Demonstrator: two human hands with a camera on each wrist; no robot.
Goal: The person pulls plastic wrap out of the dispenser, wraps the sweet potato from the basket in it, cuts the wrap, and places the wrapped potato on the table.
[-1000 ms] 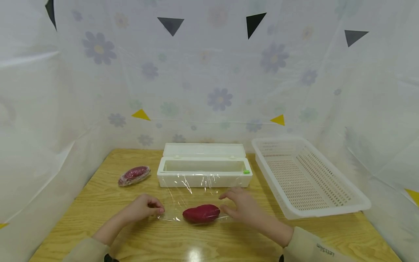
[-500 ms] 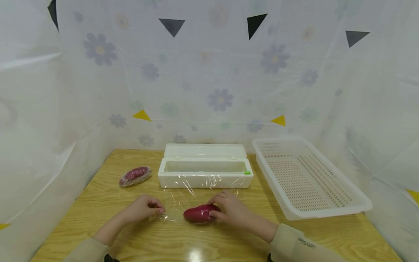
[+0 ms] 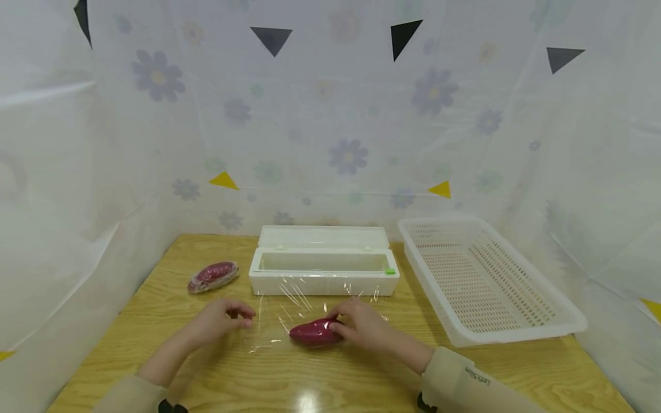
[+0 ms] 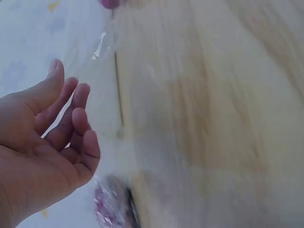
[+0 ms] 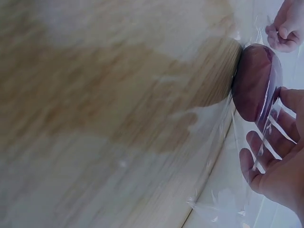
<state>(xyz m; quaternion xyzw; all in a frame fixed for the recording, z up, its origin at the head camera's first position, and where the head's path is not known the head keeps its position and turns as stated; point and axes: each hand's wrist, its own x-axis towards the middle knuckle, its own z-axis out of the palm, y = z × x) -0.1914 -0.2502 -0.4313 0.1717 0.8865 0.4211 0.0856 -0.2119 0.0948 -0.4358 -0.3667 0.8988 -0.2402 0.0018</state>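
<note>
A glossy dark-red sweet potato (image 3: 316, 332) lies on a sheet of clear cling film (image 3: 273, 343) in front of the white film box (image 3: 325, 285). My right hand (image 3: 364, 327) holds its right end, thumb on the near side and fingers over the far side; the right wrist view shows the sweet potato (image 5: 256, 83) with film stretched by the fingers. To the left of the film's edge, my left hand (image 3: 219, 324) hovers with loosely bent fingers and nothing in them. The left wrist view shows that hand (image 4: 52, 128) with thumb and fingertips apart.
A film-wrapped sweet potato (image 3: 213, 277) rests at the back left of the wooden table (image 3: 248, 384). The box's lid (image 3: 322, 236) is up, with a green slider (image 3: 389, 271) at its right end. A white plastic basket (image 3: 496, 335) stands at the right.
My right hand has moved left and taken hold of the sweet potato. My left hand has let go of the film's corner and drawn back slightly. The film now lies flatter.
</note>
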